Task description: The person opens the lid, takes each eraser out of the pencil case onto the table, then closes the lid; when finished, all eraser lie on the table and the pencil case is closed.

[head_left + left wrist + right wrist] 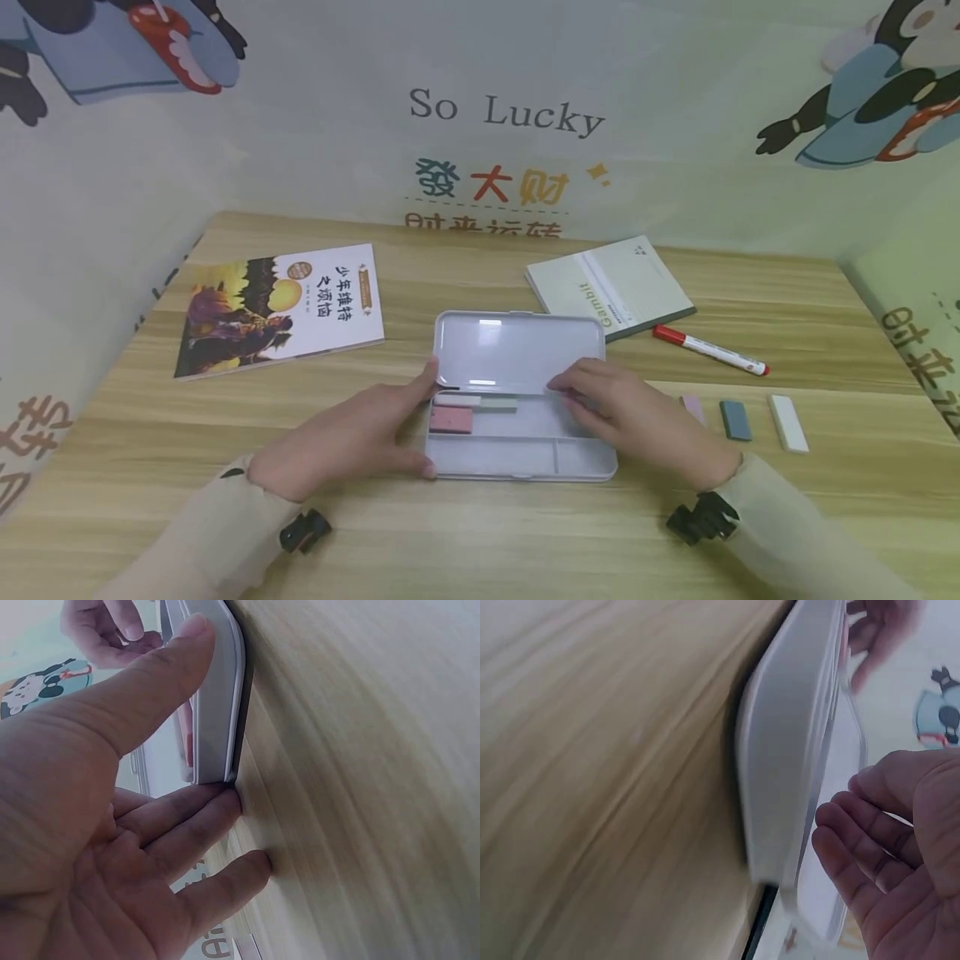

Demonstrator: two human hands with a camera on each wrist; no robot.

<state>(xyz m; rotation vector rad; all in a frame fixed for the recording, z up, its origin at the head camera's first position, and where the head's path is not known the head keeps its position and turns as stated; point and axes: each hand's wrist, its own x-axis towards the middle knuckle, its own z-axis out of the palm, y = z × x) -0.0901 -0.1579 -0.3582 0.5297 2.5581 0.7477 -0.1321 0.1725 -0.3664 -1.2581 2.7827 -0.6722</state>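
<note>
Pencil case (517,433), grey with its lid (517,354) tilted up, sits near the middle of the wooden table (450,542) in front of you, with a picture book (281,308) to its left, a notebook (607,287) and red-capped marker (708,350) behind to the right, and three small blocks (735,419) lying just right of it. Your left hand (352,442) is spread, fingers nearly straight, thumb and fingertips pressed against the case's left end. Your right hand (637,417) has loosely bent fingers touching the lid's right lower edge, gripping nothing, above a pink eraser (452,419) in the tray.
</note>
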